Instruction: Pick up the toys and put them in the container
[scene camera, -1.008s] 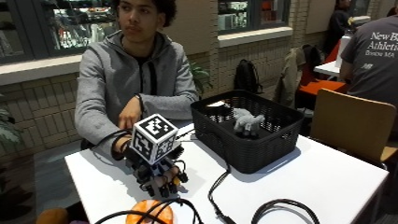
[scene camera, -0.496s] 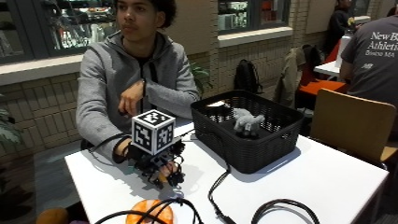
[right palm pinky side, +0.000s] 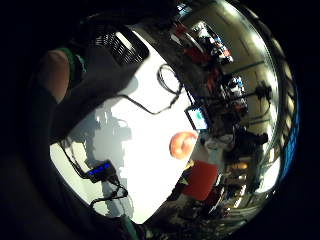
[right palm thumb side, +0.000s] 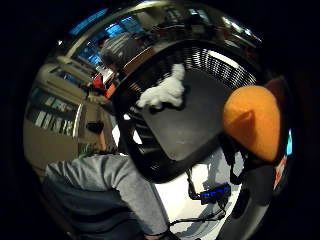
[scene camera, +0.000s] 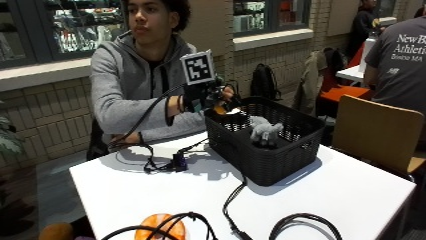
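The hand (scene camera: 212, 98) hides most of the orange toy (scene camera: 222, 107) it holds.

The gloved right hand (scene camera: 212, 97) is up off the white table (scene camera: 346, 190) now, holding an orange toy (right palm thumb side: 251, 120) over the near rim of the black basket (scene camera: 266, 160).

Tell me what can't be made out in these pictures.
- Orange toy in the gloved right hand: outside view, fingers hide most of it, so its shape is unclear.
- Orange thing at the table's near edge: cables and the frame edge cover it.
- Basket floor: walls hide it.
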